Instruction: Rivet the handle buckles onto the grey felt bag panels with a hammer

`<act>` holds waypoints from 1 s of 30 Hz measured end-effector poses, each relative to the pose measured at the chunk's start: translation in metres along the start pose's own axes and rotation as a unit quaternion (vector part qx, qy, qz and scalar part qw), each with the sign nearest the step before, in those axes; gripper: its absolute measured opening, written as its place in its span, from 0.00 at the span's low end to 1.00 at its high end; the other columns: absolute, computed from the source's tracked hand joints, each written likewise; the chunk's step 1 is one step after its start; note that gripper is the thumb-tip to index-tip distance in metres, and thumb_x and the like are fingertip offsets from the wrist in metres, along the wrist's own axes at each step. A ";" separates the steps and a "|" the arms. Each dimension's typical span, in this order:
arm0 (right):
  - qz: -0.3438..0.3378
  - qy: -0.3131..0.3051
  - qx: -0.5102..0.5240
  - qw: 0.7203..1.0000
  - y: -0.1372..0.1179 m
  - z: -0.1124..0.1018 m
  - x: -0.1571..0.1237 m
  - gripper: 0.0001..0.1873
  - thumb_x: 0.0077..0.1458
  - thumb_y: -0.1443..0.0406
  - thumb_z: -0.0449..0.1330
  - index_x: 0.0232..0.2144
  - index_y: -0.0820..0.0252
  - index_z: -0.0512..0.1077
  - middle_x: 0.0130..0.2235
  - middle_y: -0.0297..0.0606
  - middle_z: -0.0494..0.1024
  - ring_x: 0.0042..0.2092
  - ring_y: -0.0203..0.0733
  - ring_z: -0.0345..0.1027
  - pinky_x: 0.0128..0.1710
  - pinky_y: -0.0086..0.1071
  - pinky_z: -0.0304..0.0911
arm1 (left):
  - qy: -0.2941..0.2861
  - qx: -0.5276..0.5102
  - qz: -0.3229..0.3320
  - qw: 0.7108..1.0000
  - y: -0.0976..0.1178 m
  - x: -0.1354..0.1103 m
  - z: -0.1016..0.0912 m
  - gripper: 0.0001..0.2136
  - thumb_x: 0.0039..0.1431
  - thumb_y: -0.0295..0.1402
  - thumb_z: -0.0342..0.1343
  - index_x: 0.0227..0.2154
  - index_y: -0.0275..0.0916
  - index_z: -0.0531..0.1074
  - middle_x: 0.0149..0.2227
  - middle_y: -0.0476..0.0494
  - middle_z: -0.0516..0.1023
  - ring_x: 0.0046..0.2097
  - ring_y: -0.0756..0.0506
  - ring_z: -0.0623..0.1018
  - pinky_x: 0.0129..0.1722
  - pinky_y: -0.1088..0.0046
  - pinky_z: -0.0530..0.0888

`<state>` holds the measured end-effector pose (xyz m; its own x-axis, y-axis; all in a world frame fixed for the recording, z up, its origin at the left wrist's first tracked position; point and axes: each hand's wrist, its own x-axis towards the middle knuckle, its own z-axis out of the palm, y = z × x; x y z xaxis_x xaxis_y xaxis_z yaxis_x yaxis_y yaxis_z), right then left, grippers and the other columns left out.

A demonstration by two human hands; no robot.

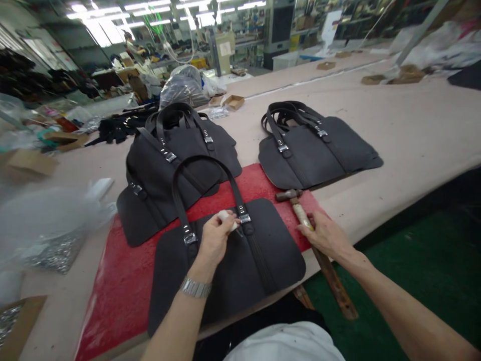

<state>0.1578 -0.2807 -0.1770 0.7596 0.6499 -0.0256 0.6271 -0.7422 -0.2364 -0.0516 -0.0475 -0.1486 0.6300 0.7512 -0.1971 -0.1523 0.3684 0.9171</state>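
Observation:
A dark bag panel with a looped strap handle and two metal buckles lies in front of me on a red mat. My left hand, with a metal watch on the wrist, pinches a white-wrapped tool over the panel. A thin metal tip points down from it, near the right buckle. My right hand is closed round the upper handle of a hammer. The hammer's head rests at the mat's right edge, and its wooden handle juts past the table edge.
Similar bag panels with handles lie stacked at the left and right. Bags of small metal parts and a cardboard box line the left side. The table edge drops to a green floor at the right.

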 end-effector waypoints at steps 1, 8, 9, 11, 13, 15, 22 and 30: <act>0.002 -0.016 0.004 1.000 0.001 0.003 -0.002 0.17 0.59 0.53 0.54 0.41 0.61 0.63 0.38 0.44 0.71 0.39 0.48 0.68 0.36 0.36 0.56 | -0.014 -0.011 0.017 1.000 -0.009 0.006 0.008 0.21 0.45 0.36 0.69 0.40 0.31 0.71 0.38 0.40 0.77 0.37 0.46 0.78 0.42 0.69 0.75; 0.107 -0.128 0.304 0.938 -0.010 -0.003 0.002 0.14 0.50 0.58 0.60 0.33 0.59 0.60 0.26 0.35 0.68 0.27 0.41 0.65 0.26 0.32 0.55 | -0.041 -0.001 0.093 0.995 -0.053 0.033 0.000 0.19 0.57 0.40 0.63 0.45 0.33 0.67 0.41 0.38 0.78 0.39 0.44 0.80 0.44 0.64 0.76; 0.135 -0.168 0.427 0.878 -0.011 -0.005 0.002 0.16 0.48 0.58 0.61 0.34 0.59 0.60 0.26 0.33 0.67 0.24 0.39 0.62 0.23 0.31 0.55 | -0.044 0.002 0.095 0.995 -0.055 0.034 -0.002 0.19 0.58 0.40 0.62 0.45 0.33 0.67 0.41 0.37 0.78 0.39 0.43 0.80 0.44 0.63 0.76; 0.162 -0.231 0.610 0.741 -0.014 -0.007 -0.001 0.20 0.44 0.59 0.64 0.37 0.59 0.60 0.26 0.31 0.67 0.22 0.34 0.59 0.19 0.28 0.56 | -0.048 0.013 0.096 0.994 -0.055 0.033 -0.004 0.18 0.58 0.40 0.62 0.45 0.33 0.67 0.41 0.37 0.78 0.40 0.43 0.80 0.45 0.63 0.76; 0.173 -0.262 0.692 0.650 -0.016 -0.008 -0.004 0.25 0.41 0.60 0.68 0.39 0.59 0.61 0.28 0.30 0.66 0.23 0.32 0.60 0.19 0.25 0.59 | -0.046 0.028 0.098 0.994 -0.053 0.032 -0.003 0.18 0.58 0.41 0.62 0.44 0.33 0.67 0.41 0.37 0.78 0.40 0.42 0.80 0.45 0.63 0.77; 0.188 -0.273 0.721 0.608 -0.018 -0.009 -0.007 0.26 0.42 0.61 0.70 0.40 0.59 0.61 0.29 0.30 0.66 0.24 0.31 0.61 0.20 0.24 0.61 | -0.041 0.046 0.098 0.993 -0.050 0.030 0.000 0.18 0.58 0.42 0.62 0.44 0.34 0.68 0.41 0.37 0.78 0.40 0.42 0.80 0.45 0.63 0.77; 0.251 -0.251 0.693 0.627 -0.028 -0.011 -0.025 0.14 0.56 0.58 0.61 0.36 0.59 0.62 0.26 0.29 0.62 0.18 0.28 0.54 0.13 0.21 0.51 | -0.032 0.178 0.159 0.970 -0.043 0.016 0.009 0.13 0.60 0.41 0.59 0.41 0.36 0.69 0.40 0.42 0.77 0.40 0.44 0.80 0.45 0.67 0.76; -0.043 -0.031 0.364 0.930 -0.074 -0.099 -0.046 0.21 0.61 0.46 0.49 0.28 0.56 0.60 0.22 0.32 0.63 0.21 0.37 0.58 0.22 0.31 0.53 | -0.091 0.368 0.299 0.876 -0.052 0.006 0.010 0.12 0.61 0.35 0.57 0.46 0.38 0.70 0.40 0.41 0.78 0.42 0.43 0.77 0.47 0.67 0.73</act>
<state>0.0939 -0.2718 -0.0620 0.6862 0.7269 -0.0259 0.3861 -0.3941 -0.8340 -0.0323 -0.0674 -0.1939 0.7256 0.5651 0.3925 -0.0073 -0.5641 0.8257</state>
